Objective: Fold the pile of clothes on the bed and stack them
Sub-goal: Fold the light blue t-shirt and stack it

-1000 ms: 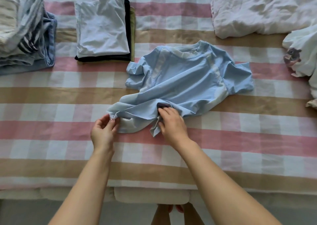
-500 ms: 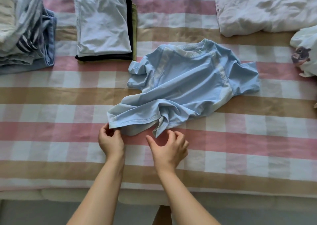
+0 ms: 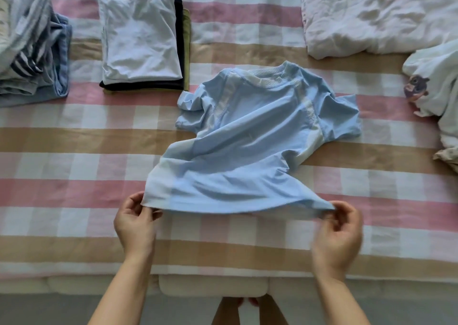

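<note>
- left hand (image 3: 135, 222) and right hand (image 3: 339, 233) each hold one bottom corner of the light blue T-shirt (image 3: 247, 139). The left fingers (image 3: 128, 202) are clamped on the hem. The right fingers (image 3: 347, 208) are curled round the other end (motion blur, so the exact pinch is unclear).
- The hem is pulled taut between the hands and sits slightly off the bed (image 3: 74, 166). My read: this tension flattens the body panel before the first fold.
- The shirt is mid-bed with its collar away from the person. Its upper half lies on the sheet, both sleeves are splayed, and the sleeve on the person's left is bunched.
- The folded stack (image 3: 141, 39) is white on black on olive, just beyond that bunched sleeve. It is close and square-edged, so it's the likely drop target.
- A second stack (image 3: 32, 47) of striped and blue pieces sits at the far left, looser.
- A white garment (image 3: 441, 72) lies unfolded at the right edge, probably next in the queue. A white duvet (image 3: 371, 15) is behind it.
- No readable text, brand or label anywhere. The only graphic is a cartoon animal print (image 3: 415, 88) on the white garment.
</note>
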Available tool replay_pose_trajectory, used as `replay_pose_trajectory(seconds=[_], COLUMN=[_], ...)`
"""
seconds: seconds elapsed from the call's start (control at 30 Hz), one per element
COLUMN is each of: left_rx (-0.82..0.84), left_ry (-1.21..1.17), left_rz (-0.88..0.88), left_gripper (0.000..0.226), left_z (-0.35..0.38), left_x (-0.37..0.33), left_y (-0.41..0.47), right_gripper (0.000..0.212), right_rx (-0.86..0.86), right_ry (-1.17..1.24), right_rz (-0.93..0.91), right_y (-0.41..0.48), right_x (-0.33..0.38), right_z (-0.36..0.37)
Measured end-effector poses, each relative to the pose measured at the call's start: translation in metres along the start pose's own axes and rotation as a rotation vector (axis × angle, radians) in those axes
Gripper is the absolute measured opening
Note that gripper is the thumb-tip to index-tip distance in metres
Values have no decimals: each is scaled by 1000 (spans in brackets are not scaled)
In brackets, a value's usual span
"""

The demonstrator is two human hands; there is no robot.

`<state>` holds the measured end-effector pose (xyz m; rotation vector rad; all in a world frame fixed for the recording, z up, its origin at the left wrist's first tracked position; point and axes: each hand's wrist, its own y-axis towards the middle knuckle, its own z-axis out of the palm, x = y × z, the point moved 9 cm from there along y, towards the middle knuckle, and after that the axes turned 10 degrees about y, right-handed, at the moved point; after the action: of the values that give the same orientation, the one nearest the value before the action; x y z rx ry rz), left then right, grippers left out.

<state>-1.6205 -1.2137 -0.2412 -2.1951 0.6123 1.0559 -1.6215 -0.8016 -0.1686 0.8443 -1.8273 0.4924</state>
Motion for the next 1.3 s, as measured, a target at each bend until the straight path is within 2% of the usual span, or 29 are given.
replay_pose_trajectory(seconds=[0.13,0.23,0.27,0.33,0.37,0.43,0.5,0.53,0.6,0.67,0.7,0.77,0.83,0.9,0.97,1.03,1.1,1.3], left_rx=[111,253,278,270,253,210,179,184,194,172,150,112,116,163,230,289,332,381], left_ry=[13,47,52,0,-56,-113,-36,52,161,115,56,-88,-175,-232,-219,-140,-19,247], left_rz=[-26,-141,-191,-289,-334,-362,-297,-240,-141,-148,-182,-234,-226,-205,-193,-205,-216,-201], left_gripper=[26,22,24,32,34,31,18,11,11,3,8,16,24,29,23,17,13,14], left_z=[-5,10,13,14,14,13,13,14,17,17,16,13,10,10,12,16,17,16], left_x=[19,42,50,59,60,58,51,48,40,36,35,31,22,16,19,30,47,84], left_y=[-12,-20,-21,-20,-20,-20,-21,-22,-25,-30,-32,-35,-40,-48,-59,-69,-77,-86], right_gripper=[21,19,16,35,40,37,20,18,11,5,5,5,8,15,15,15,19,43], right_rx=[116,312,398,521,514,357,221,243,406,568,611,560,372,207,177,199,235,360], right_ry=[-259,-403,-411,-349,-264,-48,27,-5,-82,-92,-76,2,109,162,148,103,44,-166], right_rz=[-268,-285,-218,-3,133,401,562,581,586,651,693,737,626,360,164,86,80,259], right_y=[24,17,11,-2,-6,-9,-10,-8,-8,-13,-15,-7,14,33,34,23,10,-17], right_x=[-1,-30,-46,-77,-88,-105,-118,-119,-115,-114,-113,-106,-87,-50,-21,-17,-32,-111], right_z=[-41,-32,-26,-18,-20,-28,-30,-26,-8,7,9,-1,-28,-64,-88,-99,-101,-89])
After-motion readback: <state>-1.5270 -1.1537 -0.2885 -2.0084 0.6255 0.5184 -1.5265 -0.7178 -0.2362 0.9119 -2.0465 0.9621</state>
